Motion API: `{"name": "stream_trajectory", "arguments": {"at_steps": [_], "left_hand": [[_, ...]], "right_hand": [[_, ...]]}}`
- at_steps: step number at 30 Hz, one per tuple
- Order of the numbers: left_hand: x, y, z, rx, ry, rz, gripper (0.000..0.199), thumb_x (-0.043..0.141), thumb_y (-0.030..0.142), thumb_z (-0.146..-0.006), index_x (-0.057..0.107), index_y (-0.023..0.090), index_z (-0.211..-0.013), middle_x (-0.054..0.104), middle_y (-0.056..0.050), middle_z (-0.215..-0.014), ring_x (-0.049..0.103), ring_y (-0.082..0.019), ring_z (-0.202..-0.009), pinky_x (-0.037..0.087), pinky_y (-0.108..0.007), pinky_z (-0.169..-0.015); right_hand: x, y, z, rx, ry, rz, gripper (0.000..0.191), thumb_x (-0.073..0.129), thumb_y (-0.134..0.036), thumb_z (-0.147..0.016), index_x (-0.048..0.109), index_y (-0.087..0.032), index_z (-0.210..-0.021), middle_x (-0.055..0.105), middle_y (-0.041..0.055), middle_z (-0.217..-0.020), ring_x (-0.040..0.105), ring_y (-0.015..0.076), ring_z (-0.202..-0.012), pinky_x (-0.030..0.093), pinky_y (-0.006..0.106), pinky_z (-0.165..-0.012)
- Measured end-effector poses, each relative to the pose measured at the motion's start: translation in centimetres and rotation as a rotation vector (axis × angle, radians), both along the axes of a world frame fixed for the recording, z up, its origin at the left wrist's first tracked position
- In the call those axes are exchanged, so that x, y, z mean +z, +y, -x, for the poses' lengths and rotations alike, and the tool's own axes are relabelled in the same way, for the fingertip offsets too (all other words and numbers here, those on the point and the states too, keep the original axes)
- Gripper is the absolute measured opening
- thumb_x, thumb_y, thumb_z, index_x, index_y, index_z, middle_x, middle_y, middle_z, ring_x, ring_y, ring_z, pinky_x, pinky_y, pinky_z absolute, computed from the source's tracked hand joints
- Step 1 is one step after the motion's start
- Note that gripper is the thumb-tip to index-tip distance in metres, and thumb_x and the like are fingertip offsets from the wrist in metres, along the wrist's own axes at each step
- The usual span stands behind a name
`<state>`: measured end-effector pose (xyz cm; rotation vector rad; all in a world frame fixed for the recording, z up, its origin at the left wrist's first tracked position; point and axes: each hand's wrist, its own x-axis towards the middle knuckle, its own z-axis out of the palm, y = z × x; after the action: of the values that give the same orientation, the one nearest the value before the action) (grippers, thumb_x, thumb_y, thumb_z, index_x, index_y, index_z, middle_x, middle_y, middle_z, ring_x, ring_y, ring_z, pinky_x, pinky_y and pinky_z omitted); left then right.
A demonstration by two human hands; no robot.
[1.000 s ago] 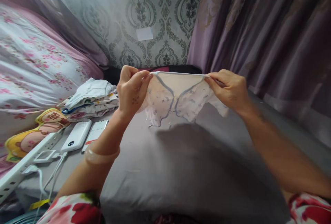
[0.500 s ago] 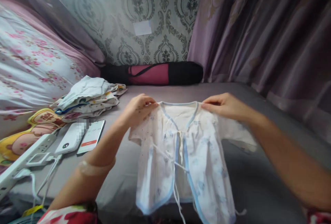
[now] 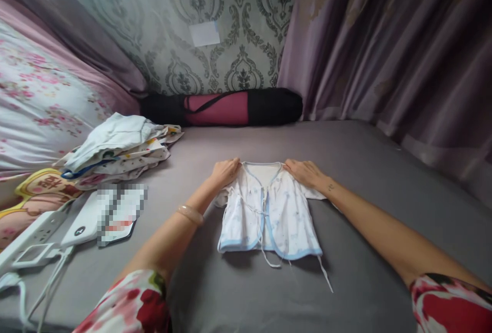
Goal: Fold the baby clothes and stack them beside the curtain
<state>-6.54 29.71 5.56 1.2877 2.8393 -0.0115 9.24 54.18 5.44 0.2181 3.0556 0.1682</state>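
A small white baby shirt point(image 3: 288, 220) with light blue edging and thin white ties is spread out, front upward, over the grey sheet. My left hand point(image 3: 227, 171) is closed on its left shoulder beside the neckline. The right shoulder is pinched in my right hand point(image 3: 303, 171), knuckles up. Both short sleeves lie partly under or behind my wrists. The ties cross at the chest, and their loose ends trail past the hem.
Folded clothes point(image 3: 119, 143) are piled at the left, near a yellow cushion point(image 3: 46, 189), two phones point(image 3: 86, 217) and a white power strip point(image 3: 34, 235) with cables. A black and pink bag point(image 3: 219, 109) lies along the wall. Purple curtains point(image 3: 346, 41) hang at the right.
Both hands have moved forward, away from me, with the shirt. It hung in the air between them before and now rests on the sheet. The view has shifted slightly.
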Motion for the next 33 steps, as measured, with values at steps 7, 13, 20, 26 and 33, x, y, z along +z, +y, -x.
{"name": "stream_trajectory", "arguments": {"at_steps": [7,13,20,26,33], "left_hand": [[-1.0,2.1,3.8,0.009,-0.007,0.018,0.038,0.024,0.04,-0.1,0.055,0.02,-0.111,0.069,-0.013,-0.11,0.066,-0.026,-0.099,0.045,-0.032,-0.078],[-1.2,3.8,6.5,0.044,-0.038,-0.004,0.038,0.028,0.039,-0.099,0.056,0.019,-0.113,0.068,-0.015,-0.112,0.065,-0.027,-0.103,0.044,-0.033,-0.082],[-1.2,5.7,8.6,0.122,-0.072,-0.051,0.037,0.033,0.039,-0.096,0.059,0.019,-0.112,0.068,-0.016,-0.112,0.064,-0.029,-0.106,0.046,-0.036,-0.085],[-0.4,5.5,8.8,0.254,-0.25,-0.13,0.037,0.044,0.046,-0.09,0.065,0.017,-0.1,0.071,-0.014,-0.105,0.065,-0.027,-0.101,0.047,-0.031,-0.077],[-0.9,5.4,8.5,0.258,-0.248,-0.219,0.037,0.052,0.046,-0.086,0.065,0.016,-0.104,0.07,-0.014,-0.107,0.065,-0.028,-0.102,0.048,-0.031,-0.078]], "right_hand": [[-0.1,1.8,3.8,0.021,-0.038,-0.017,0.039,0.021,-0.04,-0.104,0.053,-0.019,-0.112,0.069,0.0124,-0.111,0.067,0.0289,-0.099,0.044,0.036,-0.077],[0.4,3.4,6.6,0.003,-0.058,0.018,0.041,0.024,-0.042,-0.103,0.054,-0.018,-0.115,0.069,0.0157,-0.112,0.066,0.0296,-0.102,0.043,0.038,-0.081],[0.5,4.4,8.7,-0.098,-0.038,0.054,0.043,0.027,-0.043,-0.102,0.057,-0.016,-0.118,0.068,0.017,-0.112,0.064,0.0291,-0.104,0.042,0.037,-0.083],[-0.2,2.4,8.2,-0.118,0.228,0.004,0.035,0.034,-0.029,-0.1,0.064,-0.013,-0.108,0.063,0.0166,-0.118,0.053,0.0292,-0.114,0.037,0.038,-0.095],[-2.1,-0.5,8.4,-0.054,0.11,0.21,0.053,0.026,-0.036,-0.099,0.05,-0.005,-0.135,0.044,0.0193,-0.146,0.041,0.0284,-0.134,0.029,0.035,-0.11]]}}
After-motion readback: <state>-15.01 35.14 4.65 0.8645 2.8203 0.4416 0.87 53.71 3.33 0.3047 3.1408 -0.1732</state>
